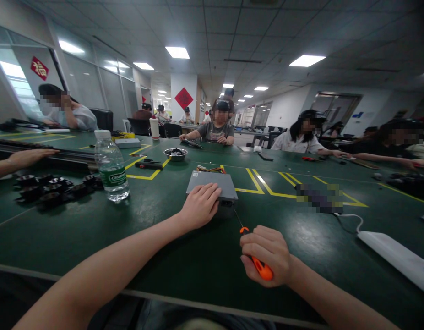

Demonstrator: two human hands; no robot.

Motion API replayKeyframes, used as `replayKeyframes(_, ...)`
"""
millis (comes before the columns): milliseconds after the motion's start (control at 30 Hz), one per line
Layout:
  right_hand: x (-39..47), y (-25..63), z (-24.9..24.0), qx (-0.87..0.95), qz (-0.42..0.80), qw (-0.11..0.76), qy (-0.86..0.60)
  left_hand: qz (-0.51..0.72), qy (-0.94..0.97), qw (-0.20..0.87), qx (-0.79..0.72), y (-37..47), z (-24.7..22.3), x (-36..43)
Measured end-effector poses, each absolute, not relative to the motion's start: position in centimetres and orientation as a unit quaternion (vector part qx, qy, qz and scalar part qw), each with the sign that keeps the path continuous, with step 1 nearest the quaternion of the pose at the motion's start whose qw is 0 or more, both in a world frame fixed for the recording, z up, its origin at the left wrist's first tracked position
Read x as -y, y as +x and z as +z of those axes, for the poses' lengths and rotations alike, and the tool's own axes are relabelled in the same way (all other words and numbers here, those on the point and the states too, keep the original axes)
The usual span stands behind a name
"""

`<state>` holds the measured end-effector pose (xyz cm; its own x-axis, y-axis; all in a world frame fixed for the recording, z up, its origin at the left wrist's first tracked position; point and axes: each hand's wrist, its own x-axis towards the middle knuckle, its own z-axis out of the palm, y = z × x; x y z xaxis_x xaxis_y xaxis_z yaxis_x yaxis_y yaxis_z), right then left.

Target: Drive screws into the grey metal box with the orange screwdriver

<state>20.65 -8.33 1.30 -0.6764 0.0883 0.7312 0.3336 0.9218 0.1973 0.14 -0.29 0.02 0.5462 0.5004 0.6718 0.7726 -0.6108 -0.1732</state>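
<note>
A grey metal computer power supply (214, 179) lies on the green table in front of me, with a bundle of coloured wires (210, 169) at its far side. Flat on its top and near edge rests my left hand (201, 204), fingers stretched out together. My right hand (267, 254) is wrapped round the orange and black handle of a screwdriver (263, 269). The thin shaft points up and left, its tip close to the near right corner of the power supply. Whether the tip touches the casing, I cannot tell.
A water bottle (111, 169) stands left, beside several black parts (54, 188). Beyond are a metal bowl (175, 154) and a black tool (148, 164). At right lie a white power strip (395, 259) and a blurred-out object (318, 198). Another person's hand (31, 159) reaches in at left; co-workers sit around.
</note>
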Motion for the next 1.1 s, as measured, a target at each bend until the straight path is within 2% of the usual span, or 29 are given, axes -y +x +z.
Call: replayKeyframes(1100,7.9,21.06,1.59,0.887,-0.156,0.418,-0.122,-0.292,-0.845,0.24,0.377,0.16,-0.02,0.28)
